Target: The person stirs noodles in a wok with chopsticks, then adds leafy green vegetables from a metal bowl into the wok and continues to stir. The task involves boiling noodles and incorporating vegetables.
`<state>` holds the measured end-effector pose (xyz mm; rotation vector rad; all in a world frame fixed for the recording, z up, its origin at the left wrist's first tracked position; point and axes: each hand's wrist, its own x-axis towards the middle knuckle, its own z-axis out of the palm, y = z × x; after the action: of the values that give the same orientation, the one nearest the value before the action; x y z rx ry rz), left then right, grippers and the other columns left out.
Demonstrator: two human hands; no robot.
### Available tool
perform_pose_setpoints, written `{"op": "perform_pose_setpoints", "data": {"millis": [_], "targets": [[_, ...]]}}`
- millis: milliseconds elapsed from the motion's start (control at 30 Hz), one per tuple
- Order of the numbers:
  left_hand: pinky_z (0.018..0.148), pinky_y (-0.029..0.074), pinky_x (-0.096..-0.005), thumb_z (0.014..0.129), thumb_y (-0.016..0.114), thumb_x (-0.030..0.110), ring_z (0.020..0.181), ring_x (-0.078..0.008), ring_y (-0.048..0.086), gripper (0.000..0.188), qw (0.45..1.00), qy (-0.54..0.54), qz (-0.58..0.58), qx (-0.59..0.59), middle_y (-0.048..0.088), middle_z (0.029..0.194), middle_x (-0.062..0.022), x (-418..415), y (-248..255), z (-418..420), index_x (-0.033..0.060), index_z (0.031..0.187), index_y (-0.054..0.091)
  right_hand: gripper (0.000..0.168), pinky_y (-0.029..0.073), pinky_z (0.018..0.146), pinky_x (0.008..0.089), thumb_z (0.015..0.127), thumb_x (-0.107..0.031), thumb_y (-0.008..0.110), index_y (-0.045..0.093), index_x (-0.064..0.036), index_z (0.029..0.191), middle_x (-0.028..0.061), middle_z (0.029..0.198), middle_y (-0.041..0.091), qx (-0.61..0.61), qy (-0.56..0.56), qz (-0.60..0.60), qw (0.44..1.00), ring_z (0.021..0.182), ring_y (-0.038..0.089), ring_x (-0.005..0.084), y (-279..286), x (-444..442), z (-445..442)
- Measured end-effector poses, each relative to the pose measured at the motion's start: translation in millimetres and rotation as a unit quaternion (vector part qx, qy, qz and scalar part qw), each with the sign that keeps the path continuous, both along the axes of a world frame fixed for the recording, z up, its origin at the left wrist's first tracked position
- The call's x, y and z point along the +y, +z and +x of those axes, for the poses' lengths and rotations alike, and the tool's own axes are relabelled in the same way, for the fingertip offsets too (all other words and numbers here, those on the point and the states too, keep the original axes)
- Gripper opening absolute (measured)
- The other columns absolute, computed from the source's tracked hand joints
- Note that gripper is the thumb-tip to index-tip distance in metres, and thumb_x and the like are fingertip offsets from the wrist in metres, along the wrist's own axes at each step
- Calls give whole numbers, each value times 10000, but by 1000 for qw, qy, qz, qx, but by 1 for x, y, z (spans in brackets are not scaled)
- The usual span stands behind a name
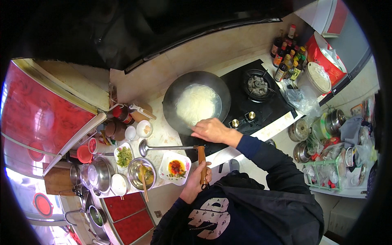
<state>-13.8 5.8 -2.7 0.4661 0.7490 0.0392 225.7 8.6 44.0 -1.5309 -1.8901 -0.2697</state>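
Pale noodles (pixel 196 104) lie in steaming liquid inside a dark wok (pixel 174 88) on the left side of the black gas hob (pixel 239 76). Over the wok's near rim is my right hand (pixel 211 130), fingers bent together; whether something is between them is hidden. My left hand (pixel 197 180) is closed around the brown wooden handle (pixel 202 162), which seems to belong to the wok. A steel ladle (pixel 165 147) lies left of that handle, its bowl on the counter. Near it stand a square dish with red seasoning (pixel 176 167) and a steel bowl (pixel 131 174) with chopsticks (pixel 144 183).
A plate of chopped greens (pixel 124 156) and small white bowls (pixel 144 128) stand on the left counter. An unlit burner (pixel 258 85) is to the wok's right, with sauce bottles (pixel 283 69) behind it. Pots (pixel 299 130) and a green basket (pixel 324 174) stand farther right.
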Motion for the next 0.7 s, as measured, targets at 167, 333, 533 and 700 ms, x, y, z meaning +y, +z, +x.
{"op": "perform_pose_setpoints", "data": {"millis": [167,333,533,700], "targets": [[482,370,-262,1018,546,358,519,-135,437,363,1000,-2,0,5,487,696,-48,0,3,-2,23,1145,489,211,538,561,385,903,-230,645,640,-85,750,75,724,612,-92,-71,-38,992,683,647,260,-13,26,23],[499,389,-265,1026,531,369,533,-134,464,363,1000,-16,0,-7,493,705,-37,1,0,-2,31,1154,504,216,528,549,396,896,-253,658,657,-84,762,76,723,614,-6,-107,-7,994,671,644,272,27,2,39],[511,405,-269,1029,525,375,544,-134,485,361,1000,-26,13,-8,500,711,-28,2,-2,-2,36,1152,518,245,554,626,400,908,-298,641,646,-87,785,75,773,649,-41,37,-102,993,739,670,276,3,-2,16],[489,391,-269,1021,542,355,525,-137,459,360,1000,-11,6,-7,490,702,-47,1,3,0,16,1131,492,242,532,578,417,900,-270,649,669,-77,756,95,748,656,-13,-180,-19,983,689,659,309,20,-8,73]]}}
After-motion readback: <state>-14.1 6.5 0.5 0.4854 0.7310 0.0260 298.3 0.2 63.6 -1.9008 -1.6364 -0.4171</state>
